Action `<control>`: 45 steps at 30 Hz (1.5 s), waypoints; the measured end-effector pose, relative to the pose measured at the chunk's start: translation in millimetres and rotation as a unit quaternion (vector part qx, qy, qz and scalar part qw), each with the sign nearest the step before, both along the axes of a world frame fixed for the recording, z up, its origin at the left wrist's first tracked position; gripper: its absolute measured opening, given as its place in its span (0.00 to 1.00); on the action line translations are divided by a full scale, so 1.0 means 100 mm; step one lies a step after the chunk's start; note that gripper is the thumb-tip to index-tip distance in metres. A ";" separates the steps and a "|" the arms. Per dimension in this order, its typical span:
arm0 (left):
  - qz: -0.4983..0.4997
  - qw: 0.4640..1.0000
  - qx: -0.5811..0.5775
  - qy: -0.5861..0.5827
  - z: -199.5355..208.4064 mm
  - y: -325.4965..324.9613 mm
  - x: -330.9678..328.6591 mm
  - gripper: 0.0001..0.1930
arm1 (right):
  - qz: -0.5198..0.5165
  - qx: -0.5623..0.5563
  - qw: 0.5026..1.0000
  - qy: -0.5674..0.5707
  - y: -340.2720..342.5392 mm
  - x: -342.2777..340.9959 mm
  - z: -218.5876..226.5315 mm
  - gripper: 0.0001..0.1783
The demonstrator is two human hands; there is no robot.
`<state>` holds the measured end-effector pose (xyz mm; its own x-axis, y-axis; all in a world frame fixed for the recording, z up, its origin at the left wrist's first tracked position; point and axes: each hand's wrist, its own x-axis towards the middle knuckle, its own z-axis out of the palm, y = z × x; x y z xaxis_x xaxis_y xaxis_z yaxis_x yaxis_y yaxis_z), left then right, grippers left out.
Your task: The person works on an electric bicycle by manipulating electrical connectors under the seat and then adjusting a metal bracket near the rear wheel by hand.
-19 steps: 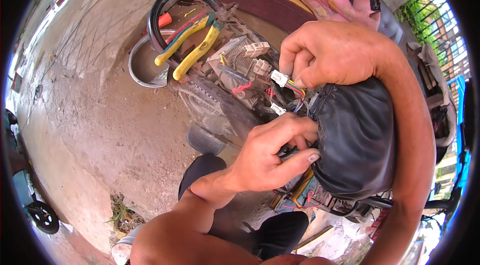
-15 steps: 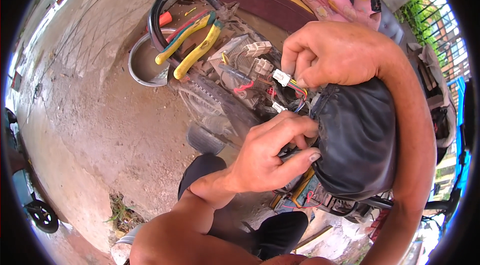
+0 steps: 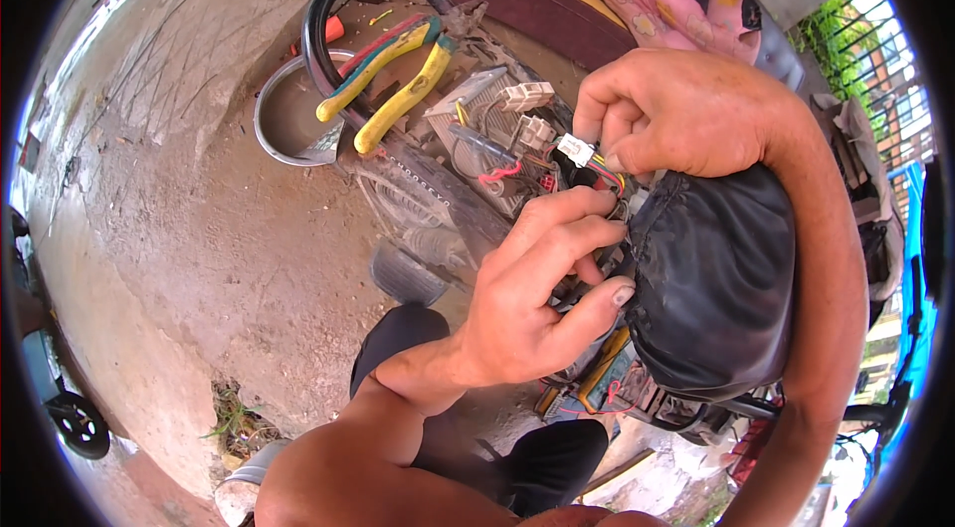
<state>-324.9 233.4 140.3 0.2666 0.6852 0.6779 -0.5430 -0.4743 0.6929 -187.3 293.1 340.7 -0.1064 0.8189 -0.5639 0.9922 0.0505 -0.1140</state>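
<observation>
My right hand (image 3: 686, 114) arches over the black padded seat (image 3: 716, 288) from the right, fingers curled. Its thumb and fingertip pinch the colored wires beside a white wire connector (image 3: 575, 149). My left hand (image 3: 542, 278) is below it, at the left edge of the seat. Its index finger reaches toward the wires, while the thumb stands apart near the seat's edge; I see nothing gripped between them. Further whitish connectors (image 3: 525, 96) lie by a finned metal box (image 3: 468, 114), left of my right hand. What lies beneath my left fingers is hidden.
Pliers with yellow-green handles (image 3: 403, 104) rest across the dusty frame, near a black ring-shaped bar (image 3: 318, 24). A metal basin (image 3: 274, 134) stands on the concrete ground. A maroon sofa (image 3: 507, 0) with pink cloth (image 3: 647, 4) is behind. A pedal (image 3: 406, 271) juts out below.
My left index finger has lifted and stretched upward toward the wires. My right hand and the white connector have shifted slightly to the right, along with the whole view.
</observation>
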 end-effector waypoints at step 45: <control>-0.001 0.988 0.087 0.124 0.06 0.06 -0.08 0.29 | -0.005 -0.019 0.992 -0.123 0.06 -0.02 -0.04 0.15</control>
